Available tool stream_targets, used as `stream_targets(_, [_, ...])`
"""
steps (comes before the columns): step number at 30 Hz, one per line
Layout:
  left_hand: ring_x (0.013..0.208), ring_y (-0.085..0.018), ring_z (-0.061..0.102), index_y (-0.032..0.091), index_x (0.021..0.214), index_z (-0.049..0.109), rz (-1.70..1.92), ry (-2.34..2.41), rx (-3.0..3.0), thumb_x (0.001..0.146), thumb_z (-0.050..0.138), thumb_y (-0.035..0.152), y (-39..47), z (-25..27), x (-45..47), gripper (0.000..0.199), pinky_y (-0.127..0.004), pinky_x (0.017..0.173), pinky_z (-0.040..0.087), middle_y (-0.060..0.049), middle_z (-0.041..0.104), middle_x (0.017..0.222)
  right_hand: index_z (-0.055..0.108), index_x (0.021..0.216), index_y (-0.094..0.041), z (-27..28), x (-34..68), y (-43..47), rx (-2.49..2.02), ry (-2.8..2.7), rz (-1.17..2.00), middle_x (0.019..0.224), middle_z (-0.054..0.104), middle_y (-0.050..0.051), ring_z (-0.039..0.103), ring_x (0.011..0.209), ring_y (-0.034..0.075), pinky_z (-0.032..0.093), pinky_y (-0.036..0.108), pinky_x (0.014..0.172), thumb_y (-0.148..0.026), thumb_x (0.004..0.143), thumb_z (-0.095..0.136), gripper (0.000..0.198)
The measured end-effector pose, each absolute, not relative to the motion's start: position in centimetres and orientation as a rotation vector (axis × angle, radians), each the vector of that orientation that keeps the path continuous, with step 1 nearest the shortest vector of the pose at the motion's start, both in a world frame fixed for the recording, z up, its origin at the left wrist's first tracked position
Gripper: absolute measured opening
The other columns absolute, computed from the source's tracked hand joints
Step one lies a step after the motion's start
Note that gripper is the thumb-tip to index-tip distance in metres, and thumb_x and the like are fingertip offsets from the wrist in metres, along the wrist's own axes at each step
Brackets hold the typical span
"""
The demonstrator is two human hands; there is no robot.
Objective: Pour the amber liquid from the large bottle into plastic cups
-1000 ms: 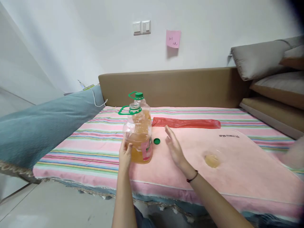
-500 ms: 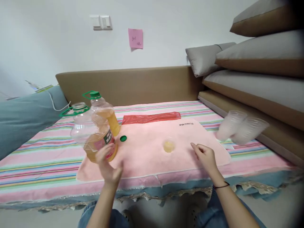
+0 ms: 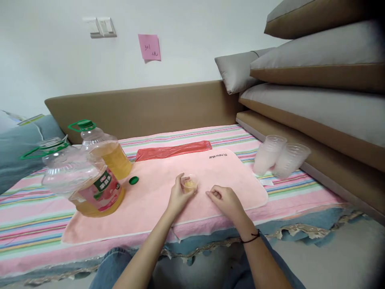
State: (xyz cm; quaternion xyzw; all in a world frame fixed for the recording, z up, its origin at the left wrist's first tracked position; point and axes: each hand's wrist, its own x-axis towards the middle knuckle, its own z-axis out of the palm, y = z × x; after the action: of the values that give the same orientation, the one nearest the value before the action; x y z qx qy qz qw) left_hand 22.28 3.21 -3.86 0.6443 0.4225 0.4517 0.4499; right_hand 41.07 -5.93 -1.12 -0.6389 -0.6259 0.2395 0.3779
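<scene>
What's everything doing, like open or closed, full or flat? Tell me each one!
Front jug: uncapped, partly full, standing
Back jug: capped, partly full, standing
Green cap: off, lying on the cloth
Small cup: holding yellowish liquid
Left hand's grip: around the small cup
Right hand's grip: loosely curled
Clear cups: in two stacks
Pink cloth: spread out

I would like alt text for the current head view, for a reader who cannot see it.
A person's left hand holds a clear cup of yellow liquid over a pink cloth; the right hand, loosely closed, is beside it. At left stand an open bottle and a capped bottle, near a green cap; at right are clear cups near stacked cushions.
</scene>
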Motion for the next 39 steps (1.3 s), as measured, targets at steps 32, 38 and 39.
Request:
stream_targets(32, [0.089, -0.016, 0.061, 0.015, 0.106, 0.056, 1.005, 1.029, 1.531, 0.074, 0.078, 0.008, 22.9, -1.7, 47.6, 0.039, -0.032, 0.075, 0.057, -0.004, 0.060, 0.107, 0.072, 0.103, -0.016, 0.7, 41.6, -4.8, -1.872, -1.663, 0.978, 0.104, 0.074, 0.013, 0.070, 0.096, 0.031, 0.045, 0.033, 0.072, -0.024, 0.075, 0.061, 0.031])
stream_targets(38, [0.089, -0.016, 0.063, 0.016, 0.110, 0.055, 0.996, 1.022, 1.573, 0.076, 0.078, 0.011, 23.4, -2.4, 48.3, 0.041, -0.031, 0.073, 0.058, -0.005, 0.059, 0.111, 0.072, 0.104, -0.015, 1.2, 41.7, -4.7, -1.888, -1.671, 0.993, 0.105, 0.074, 0.015, 0.070, 0.097, 0.033, 0.045, 0.035, 0.073, -0.031, 0.077, 0.061, 0.033])
stream_targets(39, [0.089, -0.017, 0.063, 0.016, 0.109, 0.054, 0.994, 1.027, 1.584, 0.075, 0.079, 0.011, 23.5, -2.5, 48.4, 0.043, -0.032, 0.074, 0.058, -0.005, 0.059, 0.110, 0.072, 0.104, -0.015, 1.2, 41.7, -4.7, -1.891, -1.673, 0.993, 0.105, 0.074, 0.014, 0.070, 0.096, 0.033, 0.045, 0.035, 0.072, -0.031, 0.077, 0.060, 0.033])
